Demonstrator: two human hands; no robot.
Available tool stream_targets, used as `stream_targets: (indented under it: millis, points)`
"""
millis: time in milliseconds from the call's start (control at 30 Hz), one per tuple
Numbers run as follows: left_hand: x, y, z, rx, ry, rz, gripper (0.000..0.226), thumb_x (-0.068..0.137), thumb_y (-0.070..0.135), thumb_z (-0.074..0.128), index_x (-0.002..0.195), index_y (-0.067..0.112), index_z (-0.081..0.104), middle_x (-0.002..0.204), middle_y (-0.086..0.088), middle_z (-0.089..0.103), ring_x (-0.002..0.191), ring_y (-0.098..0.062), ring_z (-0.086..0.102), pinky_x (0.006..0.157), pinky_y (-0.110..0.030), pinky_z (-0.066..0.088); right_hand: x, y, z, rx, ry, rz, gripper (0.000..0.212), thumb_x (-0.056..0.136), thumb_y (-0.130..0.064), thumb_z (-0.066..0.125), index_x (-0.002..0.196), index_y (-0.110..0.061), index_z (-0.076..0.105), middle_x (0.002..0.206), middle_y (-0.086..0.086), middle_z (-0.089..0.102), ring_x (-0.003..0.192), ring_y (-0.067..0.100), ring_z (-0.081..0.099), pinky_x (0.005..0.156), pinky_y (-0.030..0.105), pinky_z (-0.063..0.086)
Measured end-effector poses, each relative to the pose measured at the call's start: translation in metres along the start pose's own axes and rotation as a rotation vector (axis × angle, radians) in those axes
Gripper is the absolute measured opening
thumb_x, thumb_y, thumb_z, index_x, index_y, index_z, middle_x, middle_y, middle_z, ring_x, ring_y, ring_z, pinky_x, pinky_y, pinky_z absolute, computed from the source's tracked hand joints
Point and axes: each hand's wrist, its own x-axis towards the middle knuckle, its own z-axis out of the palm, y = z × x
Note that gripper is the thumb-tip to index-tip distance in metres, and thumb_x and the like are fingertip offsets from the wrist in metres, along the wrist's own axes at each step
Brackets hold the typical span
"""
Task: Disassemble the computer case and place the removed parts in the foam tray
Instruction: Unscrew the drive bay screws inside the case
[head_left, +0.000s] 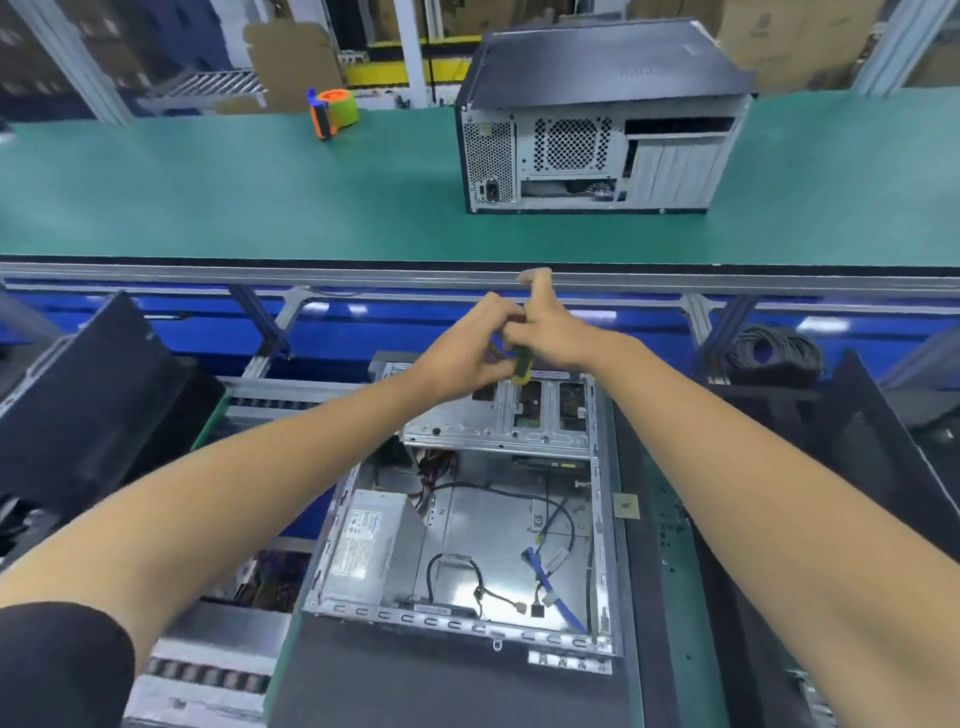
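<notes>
Below both hands, head view: open computer case lying on its side, side panel off, interior exposed. Left hand and right hand meet above the far end of the case, over the drive cage. Both are curled together around a small yellow-green object; motion blur, so what it is cannot be told. Right index finger sticks up, apart from the grip. Nearer the body than the hands, inside the case: power supply on the left, loose black cables and a blue cable on the right. Small square chip sits just right of the case. Beyond the hands, on the green bench: a second closed case, rear face toward the camera; farther left, an orange-green tape dispenser. Dark foam tray off to the right of the right forearm.
</notes>
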Motion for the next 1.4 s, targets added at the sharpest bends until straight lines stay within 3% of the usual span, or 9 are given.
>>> stream_targets:
  millis: [167, 267, 367, 467, 600, 867, 1067, 1267, 1400]
  points:
    - [0.024, 0.021, -0.024, 0.268, -0.318, 0.145, 0.043, 0.084, 0.026, 0.073, 0.123, 0.026, 0.054, 0.111, 0.006, 0.040, 0.081, -0.015, 0.055, 0.063, -0.027, 0.049, -0.032, 0.040, 0.028, 0.353, 0.212, 0.027, 0.061, 0.078, -0.035, 0.056, 0.130, -0.025, 0.027, 0.119, 0.013, 0.058, 0.102, 0.023, 0.061, 0.088, 0.044, 0.053]
    - [0.045, 0.032, -0.034, 0.446, -0.464, 0.210, 0.027, 0.092, 0.020, 0.074, 0.116, 0.023, 0.061, 0.109, 0.002, 0.046, 0.083, -0.015, 0.056, 0.077, -0.035, 0.051, -0.055, 0.087, 0.062, -0.037, 0.323, 0.018, 0.057, 0.080, -0.040, 0.056, 0.132, -0.019, 0.044, 0.125, 0.006, 0.054, 0.117, 0.027, 0.051, 0.098, 0.048, 0.045]
    - [0.076, 0.044, -0.042, 0.675, -0.592, 0.344, 0.013, 0.097, 0.047, 0.051, 0.090, 0.039, 0.058, 0.102, 0.008, 0.059, 0.095, -0.019, 0.059, 0.087, -0.037, 0.042, -0.067, 0.118, 0.092, -0.368, 0.221, 0.015, 0.054, 0.090, -0.032, 0.064, 0.140, -0.021, 0.047, 0.133, 0.003, 0.053, 0.123, 0.027, 0.045, 0.103, 0.044, 0.039]
    - [0.095, 0.062, -0.055, 0.949, -0.919, 0.395, 0.022, 0.096, 0.039, 0.046, 0.113, 0.027, 0.054, 0.116, -0.001, 0.058, 0.084, -0.024, 0.060, 0.065, -0.034, 0.037, -0.064, 0.128, 0.101, -0.543, 0.226, -0.022, 0.055, 0.093, -0.034, 0.062, 0.145, -0.025, 0.044, 0.137, -0.002, 0.048, 0.126, 0.022, 0.039, 0.105, 0.041, 0.034]
    - [0.104, 0.074, -0.065, 1.042, -1.068, 0.188, 0.022, 0.102, 0.022, 0.055, 0.122, 0.022, 0.045, 0.115, -0.003, 0.057, 0.075, -0.025, 0.052, 0.058, -0.036, 0.040, -0.067, 0.126, 0.105, -0.718, 0.193, -0.045, 0.060, 0.093, -0.041, 0.057, 0.148, -0.024, 0.040, 0.143, -0.003, 0.043, 0.132, 0.021, 0.037, 0.111, 0.041, 0.033]
    - [0.099, 0.056, -0.054, 0.922, -1.036, 0.181, 0.017, 0.110, 0.034, 0.039, 0.105, 0.018, 0.035, 0.103, -0.005, 0.043, 0.082, -0.030, 0.051, 0.069, -0.044, 0.041, -0.067, 0.133, 0.114, -0.891, 0.169, -0.071, 0.065, 0.097, -0.041, 0.051, 0.154, -0.020, 0.028, 0.157, 0.006, 0.032, 0.142, 0.027, 0.032, 0.114, 0.046, 0.029]
    - [0.097, 0.048, -0.047, 0.919, -0.944, 0.058, 0.033, 0.108, 0.050, 0.031, 0.102, 0.018, 0.035, 0.091, -0.013, 0.061, 0.078, -0.034, 0.055, 0.069, -0.046, 0.047, -0.065, 0.133, 0.111, -0.842, 0.152, -0.077, 0.064, 0.097, -0.037, 0.053, 0.154, -0.021, 0.029, 0.162, 0.002, 0.028, 0.145, 0.022, 0.029, 0.115, 0.045, 0.026]
    - [0.093, 0.035, -0.052, 0.889, -0.949, 0.382, 0.030, 0.103, 0.044, 0.048, 0.114, 0.020, 0.034, 0.107, 0.001, 0.025, 0.078, -0.019, 0.028, 0.063, -0.032, 0.029, -0.062, 0.135, 0.111, -0.850, 0.147, -0.068, 0.066, 0.096, -0.039, 0.052, 0.155, -0.021, 0.027, 0.162, 0.003, 0.028, 0.144, 0.023, 0.030, 0.114, 0.043, 0.026]
    - [0.099, 0.045, -0.056, 1.013, -1.077, 0.535, 0.033, 0.106, 0.051, 0.038, 0.117, 0.022, 0.029, 0.111, -0.002, 0.028, 0.069, -0.026, 0.045, 0.056, -0.038, 0.039, -0.060, 0.140, 0.113, -0.852, 0.166, -0.076, 0.067, 0.096, -0.041, 0.053, 0.155, -0.021, 0.028, 0.161, 0.004, 0.029, 0.144, 0.024, 0.030, 0.113, 0.043, 0.027]
